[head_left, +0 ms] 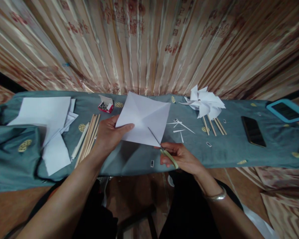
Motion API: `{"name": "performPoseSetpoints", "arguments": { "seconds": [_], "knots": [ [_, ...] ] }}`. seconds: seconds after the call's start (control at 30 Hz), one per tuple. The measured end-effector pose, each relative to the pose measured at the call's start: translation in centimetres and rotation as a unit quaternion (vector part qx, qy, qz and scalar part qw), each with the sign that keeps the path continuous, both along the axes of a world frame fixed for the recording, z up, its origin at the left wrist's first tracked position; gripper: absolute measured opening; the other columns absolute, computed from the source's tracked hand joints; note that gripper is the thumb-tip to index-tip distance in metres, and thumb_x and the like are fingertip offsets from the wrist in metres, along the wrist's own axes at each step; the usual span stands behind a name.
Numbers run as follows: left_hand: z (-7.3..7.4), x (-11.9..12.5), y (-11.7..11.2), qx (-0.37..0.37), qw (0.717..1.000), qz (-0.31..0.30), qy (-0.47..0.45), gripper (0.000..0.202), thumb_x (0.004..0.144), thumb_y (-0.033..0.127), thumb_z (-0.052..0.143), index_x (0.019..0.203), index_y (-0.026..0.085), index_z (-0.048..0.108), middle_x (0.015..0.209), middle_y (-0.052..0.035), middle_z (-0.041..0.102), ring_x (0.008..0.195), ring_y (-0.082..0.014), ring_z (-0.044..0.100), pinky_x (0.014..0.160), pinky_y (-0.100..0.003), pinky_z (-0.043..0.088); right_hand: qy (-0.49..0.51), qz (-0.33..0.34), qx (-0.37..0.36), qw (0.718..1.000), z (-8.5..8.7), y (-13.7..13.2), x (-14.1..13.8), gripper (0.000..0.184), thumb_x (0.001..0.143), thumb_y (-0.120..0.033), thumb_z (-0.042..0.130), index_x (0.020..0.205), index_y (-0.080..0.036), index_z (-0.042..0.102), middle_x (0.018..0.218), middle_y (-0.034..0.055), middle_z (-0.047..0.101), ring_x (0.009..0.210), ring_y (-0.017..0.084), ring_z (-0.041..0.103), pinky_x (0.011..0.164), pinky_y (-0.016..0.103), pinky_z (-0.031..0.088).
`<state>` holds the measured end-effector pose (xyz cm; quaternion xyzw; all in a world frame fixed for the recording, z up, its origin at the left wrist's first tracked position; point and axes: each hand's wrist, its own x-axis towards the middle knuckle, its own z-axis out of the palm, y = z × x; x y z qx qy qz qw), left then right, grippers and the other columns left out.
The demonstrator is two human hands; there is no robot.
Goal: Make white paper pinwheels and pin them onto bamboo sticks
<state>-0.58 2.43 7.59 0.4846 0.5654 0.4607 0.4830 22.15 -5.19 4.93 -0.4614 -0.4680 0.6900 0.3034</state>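
Note:
My left hand [109, 134] grips the left edge of a white square sheet of paper [143, 116] with crossing fold lines, holding it up over the teal cloth. My right hand [180, 156] is closed round the green handles of a pair of scissors [161, 146]. The thin blades point up and left into the sheet's lower edge, along a diagonal crease.
A teal cloth [239, 149] covers the table. On it lie wooden sticks [88, 139], white paper sheets [46, 114], a small red box of pins [105, 106], paper pinwheels on sticks [205, 104], paper scraps [180, 127], a black phone [253, 131] and a blue-framed tablet [286, 110]. Patterned curtains [149, 43] hang behind.

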Motion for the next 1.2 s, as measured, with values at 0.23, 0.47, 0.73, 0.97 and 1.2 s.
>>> {"name": "performPoseSetpoints", "arguments": {
  "seconds": [0.23, 0.47, 0.73, 0.97, 1.2],
  "knots": [
    [0.09, 0.17, -0.33, -0.043, 0.998, -0.024, -0.028, 0.036, 0.056, 0.032, 0.082, 0.088, 0.016, 0.076, 0.081, -0.0047, 0.076, 0.069, -0.0225, 0.069, 0.062, -0.03, 0.055, -0.014, 0.01, -0.005, 1.0, 0.63, 0.11, -0.05, 0.049, 0.061, -0.053, 0.082, 0.08, -0.014, 0.06, 0.064, -0.0026, 0.059, 0.051, 0.006, 0.047, 0.047, 0.02, 0.04],
    [0.06, 0.07, -0.39, -0.038, 0.999, -0.017, -0.01, 0.035, 0.056, 0.035, 0.082, 0.085, 0.017, 0.075, 0.078, -0.0035, 0.075, 0.067, -0.0223, 0.068, 0.059, -0.03, 0.054, -0.027, 0.008, -0.013, 1.0, 0.44, 0.09, -0.1, 0.049, 0.06, -0.055, 0.082, 0.071, -0.016, 0.054, 0.062, -0.0039, 0.06, 0.048, 0.004, 0.045, 0.046, 0.018, 0.039],
    [-0.34, 0.17, -0.51, -0.042, 0.997, -0.044, -0.042, 0.034, 0.055, 0.032, 0.083, 0.084, 0.017, 0.075, 0.079, -0.0043, 0.076, 0.064, -0.0198, 0.067, 0.059, -0.029, 0.054, -0.021, 0.007, -0.022, 1.0, 1.0, 0.23, -0.28, 0.057, 0.057, -0.055, 0.083, 0.091, -0.014, 0.064, 0.065, -0.003, 0.062, 0.05, 0.005, 0.047, 0.046, 0.018, 0.041],
    [-0.47, 0.2, -0.44, -0.05, 0.997, -0.039, -0.048, 0.033, 0.056, 0.03, 0.084, 0.085, 0.018, 0.075, 0.082, -0.0054, 0.076, 0.066, -0.0204, 0.067, 0.059, -0.03, 0.054, -0.026, -0.006, -0.026, 0.999, 0.74, 0.16, -0.29, 0.048, 0.058, -0.048, 0.085, 0.084, -0.014, 0.064, 0.062, -0.0039, 0.062, 0.047, 0.004, 0.046, 0.044, 0.018, 0.04],
    [-0.59, 0.28, -0.5, -0.049, 0.996, -0.049, -0.049, 0.033, 0.057, 0.031, 0.083, 0.086, 0.017, 0.075, 0.082, -0.0048, 0.076, 0.065, -0.019, 0.067, 0.058, -0.029, 0.053, -0.018, -0.005, -0.022, 1.0, 0.92, 0.17, -0.37, 0.043, 0.058, -0.048, 0.084, 0.074, -0.016, 0.061, 0.061, -0.004, 0.06, 0.048, 0.006, 0.048, 0.046, 0.018, 0.041]
  ]
}}
